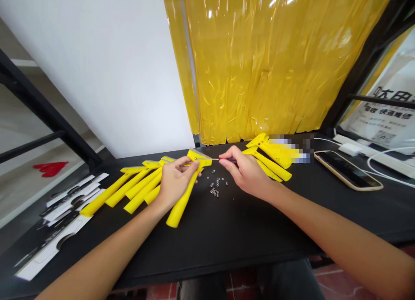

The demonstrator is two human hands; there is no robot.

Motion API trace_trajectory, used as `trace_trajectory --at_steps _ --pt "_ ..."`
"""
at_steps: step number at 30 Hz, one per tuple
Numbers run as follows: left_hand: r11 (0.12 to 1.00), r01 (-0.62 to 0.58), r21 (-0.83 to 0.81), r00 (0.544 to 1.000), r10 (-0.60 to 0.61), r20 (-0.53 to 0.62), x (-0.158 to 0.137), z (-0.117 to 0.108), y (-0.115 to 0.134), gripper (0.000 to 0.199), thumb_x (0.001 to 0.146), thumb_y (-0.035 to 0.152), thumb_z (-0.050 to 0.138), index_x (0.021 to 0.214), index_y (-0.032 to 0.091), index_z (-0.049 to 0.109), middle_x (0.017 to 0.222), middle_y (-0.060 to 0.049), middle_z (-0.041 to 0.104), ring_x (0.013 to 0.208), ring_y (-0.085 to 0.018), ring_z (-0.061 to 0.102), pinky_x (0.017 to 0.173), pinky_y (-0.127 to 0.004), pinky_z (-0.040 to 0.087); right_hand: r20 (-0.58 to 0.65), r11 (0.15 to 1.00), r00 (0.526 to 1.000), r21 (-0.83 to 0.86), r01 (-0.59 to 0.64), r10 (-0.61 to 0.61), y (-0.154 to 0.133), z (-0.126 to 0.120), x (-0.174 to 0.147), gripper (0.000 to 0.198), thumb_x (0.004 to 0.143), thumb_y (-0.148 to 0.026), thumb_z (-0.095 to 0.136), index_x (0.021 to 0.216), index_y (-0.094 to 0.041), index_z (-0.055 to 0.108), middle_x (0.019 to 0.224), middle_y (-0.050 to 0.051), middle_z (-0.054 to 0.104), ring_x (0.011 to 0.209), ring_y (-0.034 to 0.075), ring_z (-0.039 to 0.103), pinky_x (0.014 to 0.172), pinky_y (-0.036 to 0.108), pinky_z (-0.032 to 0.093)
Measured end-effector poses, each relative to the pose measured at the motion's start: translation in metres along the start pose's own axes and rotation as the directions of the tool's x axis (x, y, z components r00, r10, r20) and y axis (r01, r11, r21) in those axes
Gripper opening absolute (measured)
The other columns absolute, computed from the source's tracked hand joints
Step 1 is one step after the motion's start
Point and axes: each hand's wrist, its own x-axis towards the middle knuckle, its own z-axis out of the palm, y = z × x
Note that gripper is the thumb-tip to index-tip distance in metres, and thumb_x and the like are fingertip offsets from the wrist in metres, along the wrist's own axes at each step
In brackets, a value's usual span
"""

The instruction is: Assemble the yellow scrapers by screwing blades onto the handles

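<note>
My left hand [177, 177] is closed around a yellow scraper [182, 202], with its wide head tilted up and its handle pointing down toward me. A grey metal strip runs along the head's top edge. In my right hand [244, 168] a thin screwdriver [215, 159] is pinched between thumb and fingers. Its shaft points left and reaches the scraper's head; whether it sits in a screw I cannot tell. Small screws and nuts [214, 191] lie loose on the black table between my hands. Several more yellow scrapers [119, 192] lie in a row left of my left hand.
More yellow scraper parts [272, 164] lie behind my right hand. A phone [348, 170] with a white cable and a power strip [385, 157] are at the right. White-and-black card sleeves [55, 244] lie at the left. A yellow plastic curtain [259, 66] hangs behind the black table [246, 235].
</note>
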Motion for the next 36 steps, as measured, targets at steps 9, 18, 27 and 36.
trace_trajectory --at_steps 9,18,27,36 --pt "0.998 0.061 -0.015 0.996 -0.06 0.069 0.006 -0.006 0.004 0.024 0.082 0.039 0.074 0.081 0.016 0.068 0.068 -0.005 0.071 0.062 -0.021 0.071 0.049 -0.026 0.055 0.109 0.949 0.971 -0.216 0.231 -0.211 0.005 -0.006 0.002 0.023 0.104 -0.036 0.046 0.111 -0.019 0.061 0.102 0.008 0.074 0.09 0.02 0.069 0.072 0.03 0.047" --pt "0.961 -0.15 0.234 0.987 0.161 -0.027 0.002 -0.011 0.0 0.021 0.087 0.04 0.068 0.083 0.02 0.071 0.074 -0.003 0.074 0.066 -0.019 0.071 0.058 -0.025 0.055 0.064 0.981 0.98 -0.059 -0.184 0.188 0.005 -0.002 0.003 0.043 0.103 -0.055 0.035 0.081 -0.022 0.053 0.067 0.0 0.061 0.062 0.016 0.059 0.059 0.028 0.037" --pt "0.983 -0.087 0.159 0.993 0.099 -0.066 0.005 -0.013 -0.003 0.024 0.085 0.043 0.07 0.088 0.019 0.069 0.079 -0.005 0.074 0.073 -0.022 0.073 0.06 -0.027 0.058 0.088 0.977 0.99 -0.19 -0.093 0.111 -0.001 0.003 0.001 0.039 0.104 -0.047 0.036 0.08 -0.021 0.054 0.073 0.003 0.064 0.066 0.018 0.06 0.063 0.03 0.036" --pt "0.96 -0.149 0.238 0.981 0.174 -0.086 0.003 -0.009 -0.003 0.022 0.086 0.041 0.069 0.084 0.02 0.068 0.077 -0.003 0.074 0.069 -0.021 0.072 0.06 -0.026 0.054 0.102 0.983 0.98 -0.085 -0.16 0.169 -0.001 -0.002 0.002 0.025 0.099 -0.049 0.048 0.101 -0.024 0.05 0.075 -0.001 0.063 0.063 0.017 0.057 0.058 0.028 0.034"
